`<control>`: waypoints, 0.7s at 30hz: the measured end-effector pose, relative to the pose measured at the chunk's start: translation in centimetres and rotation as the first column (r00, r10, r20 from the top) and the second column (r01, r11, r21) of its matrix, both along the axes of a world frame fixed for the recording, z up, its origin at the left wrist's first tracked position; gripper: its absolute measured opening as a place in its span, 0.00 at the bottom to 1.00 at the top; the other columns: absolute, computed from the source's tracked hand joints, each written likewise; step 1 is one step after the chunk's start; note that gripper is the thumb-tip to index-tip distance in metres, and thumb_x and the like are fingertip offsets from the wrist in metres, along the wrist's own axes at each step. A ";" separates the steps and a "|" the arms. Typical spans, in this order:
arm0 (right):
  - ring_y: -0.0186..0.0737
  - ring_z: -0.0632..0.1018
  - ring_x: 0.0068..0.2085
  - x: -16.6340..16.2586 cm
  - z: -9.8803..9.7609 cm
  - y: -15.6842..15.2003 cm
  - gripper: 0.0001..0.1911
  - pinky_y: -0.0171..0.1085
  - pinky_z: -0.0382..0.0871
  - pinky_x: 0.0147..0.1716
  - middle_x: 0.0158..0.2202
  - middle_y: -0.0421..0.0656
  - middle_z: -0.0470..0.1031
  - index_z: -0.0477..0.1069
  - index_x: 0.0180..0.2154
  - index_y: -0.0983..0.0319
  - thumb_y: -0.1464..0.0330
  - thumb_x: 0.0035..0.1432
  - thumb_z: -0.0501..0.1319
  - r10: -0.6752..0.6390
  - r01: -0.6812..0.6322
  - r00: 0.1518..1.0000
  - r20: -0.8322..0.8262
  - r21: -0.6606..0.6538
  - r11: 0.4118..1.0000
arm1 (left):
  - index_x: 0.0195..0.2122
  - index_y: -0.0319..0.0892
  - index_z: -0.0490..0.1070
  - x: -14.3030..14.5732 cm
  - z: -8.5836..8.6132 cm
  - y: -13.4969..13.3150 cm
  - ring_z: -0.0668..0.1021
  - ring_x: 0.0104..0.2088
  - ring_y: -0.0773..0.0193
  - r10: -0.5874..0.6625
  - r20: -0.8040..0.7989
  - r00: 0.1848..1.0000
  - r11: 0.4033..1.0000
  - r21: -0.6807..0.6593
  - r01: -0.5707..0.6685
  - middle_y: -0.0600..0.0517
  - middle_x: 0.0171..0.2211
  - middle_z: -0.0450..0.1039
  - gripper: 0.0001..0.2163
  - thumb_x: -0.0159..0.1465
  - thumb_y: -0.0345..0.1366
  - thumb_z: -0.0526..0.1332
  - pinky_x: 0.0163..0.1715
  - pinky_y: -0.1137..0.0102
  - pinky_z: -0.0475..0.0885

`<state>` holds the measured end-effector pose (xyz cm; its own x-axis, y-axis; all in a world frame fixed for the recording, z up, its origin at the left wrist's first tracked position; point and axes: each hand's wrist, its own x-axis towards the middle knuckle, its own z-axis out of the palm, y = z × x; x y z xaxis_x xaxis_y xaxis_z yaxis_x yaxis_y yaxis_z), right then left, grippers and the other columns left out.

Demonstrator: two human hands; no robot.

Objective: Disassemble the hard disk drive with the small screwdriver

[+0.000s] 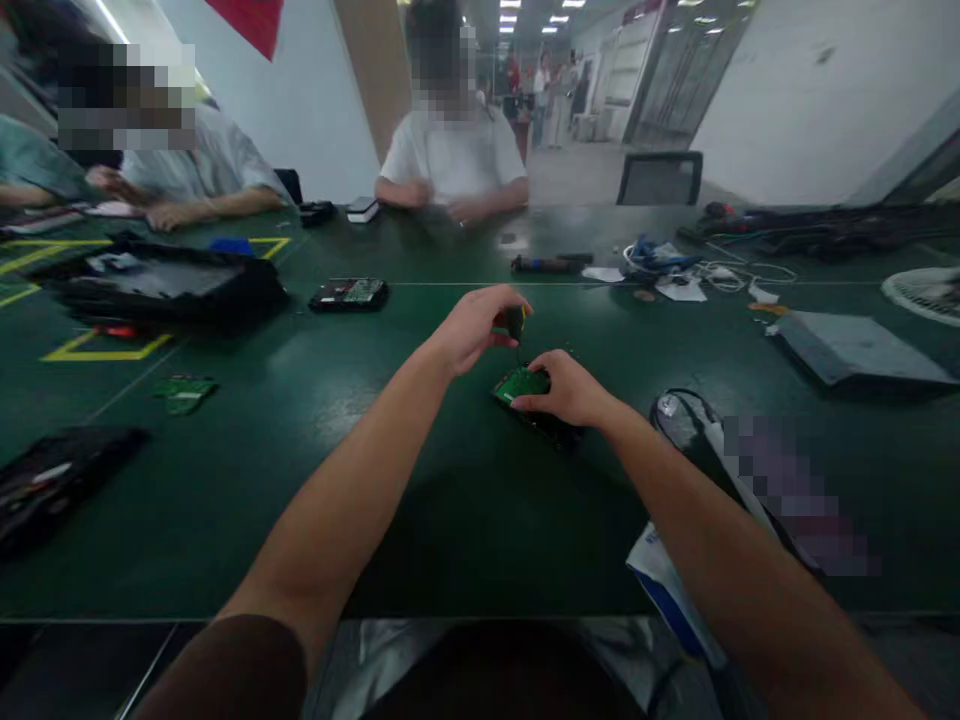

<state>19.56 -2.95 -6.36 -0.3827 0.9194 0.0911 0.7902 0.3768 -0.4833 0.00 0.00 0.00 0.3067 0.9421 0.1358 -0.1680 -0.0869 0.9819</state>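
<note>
My left hand (480, 325) is closed around the dark, yellow-edged handle of a screwdriver (516, 322). Its thin shaft points down, with the tip at or just above a green circuit board (523, 384). That board sits on a small dark device (551, 428) lying at a slant on the green table. From the right, my right hand (561, 388) grips the board and device, thumb on the near side and fingers over the far edge. The exact contact of the screwdriver tip is too small to make out.
Leftward lie a loose green board (185, 392), a dark device (60, 480) and a large black casing (157, 285). Another opened device (349, 294) is farther back. To the right are a grey panel (862, 348), cables (660, 256) and a fan (926, 292). People sit opposite.
</note>
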 end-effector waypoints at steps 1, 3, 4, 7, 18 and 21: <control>0.52 0.76 0.48 0.0 -0.1 -0.1 0.36 0.46 0.73 0.48 0.49 0.52 0.74 0.74 0.52 0.65 0.49 0.49 0.74 0.000 0.000 1.000 -0.003 0.004 1.000 | 0.33 0.39 0.76 0.0 0.0 0.0 0.75 0.35 0.62 0.004 -0.004 1.000 1.000 -0.015 -0.004 0.49 0.34 0.73 0.09 0.58 0.41 0.63 0.26 0.72 0.72; 0.52 0.76 0.49 0.0 -0.2 -0.1 0.35 0.47 0.72 0.49 0.49 0.52 0.74 0.74 0.51 0.64 0.49 0.49 0.74 -0.001 0.001 1.000 -0.006 0.009 1.000 | 0.35 0.39 0.76 0.0 0.1 -0.1 0.77 0.35 0.61 -0.002 -0.001 1.000 0.999 -0.045 0.002 0.48 0.34 0.74 0.11 0.59 0.41 0.61 0.27 0.72 0.72; 0.52 0.76 0.49 0.0 -0.2 -0.1 0.35 0.47 0.72 0.49 0.49 0.52 0.74 0.74 0.51 0.64 0.48 0.49 0.74 -0.003 0.003 1.000 -0.007 0.008 1.000 | 0.36 0.39 0.75 0.1 0.1 -0.2 0.77 0.35 0.60 -0.012 0.005 1.000 0.998 -0.061 0.012 0.47 0.34 0.75 0.11 0.60 0.42 0.61 0.27 0.71 0.72; 0.53 0.76 0.49 0.1 -0.4 -0.1 0.35 0.47 0.73 0.48 0.50 0.52 0.73 0.74 0.51 0.63 0.47 0.48 0.74 -0.009 0.009 1.000 -0.002 0.000 1.000 | 0.38 0.39 0.74 0.2 0.1 -0.3 0.79 0.35 0.58 -0.068 0.047 0.997 0.991 -0.110 0.073 0.46 0.32 0.76 0.13 0.61 0.44 0.60 0.27 0.69 0.73; 0.53 0.75 0.50 0.1 -0.2 0.0 0.36 0.48 0.72 0.48 0.51 0.53 0.73 0.74 0.52 0.63 0.47 0.48 0.73 -0.013 0.013 1.000 -0.006 -0.017 1.000 | 0.33 0.41 0.74 0.8 -0.1 -0.2 0.77 0.36 0.60 0.045 -0.042 0.998 0.999 0.001 -0.045 0.47 0.35 0.75 0.10 0.61 0.42 0.59 0.29 0.70 0.74; 0.55 0.75 0.50 0.1 -0.1 -0.1 0.36 0.49 0.71 0.49 0.51 0.53 0.73 0.74 0.52 0.62 0.47 0.48 0.73 -0.011 0.011 1.000 -0.013 -0.020 1.000 | 0.34 0.40 0.75 0.7 -0.3 -0.1 0.78 0.35 0.59 0.013 -0.024 1.000 1.000 -0.014 -0.014 0.46 0.34 0.75 0.12 0.62 0.43 0.58 0.28 0.69 0.74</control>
<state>19.61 -3.00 -6.49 -0.3714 0.9252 0.0778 0.7876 0.3583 -0.5012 0.72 -0.09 -0.32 0.2969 0.9479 0.1155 -0.1434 -0.0753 0.9868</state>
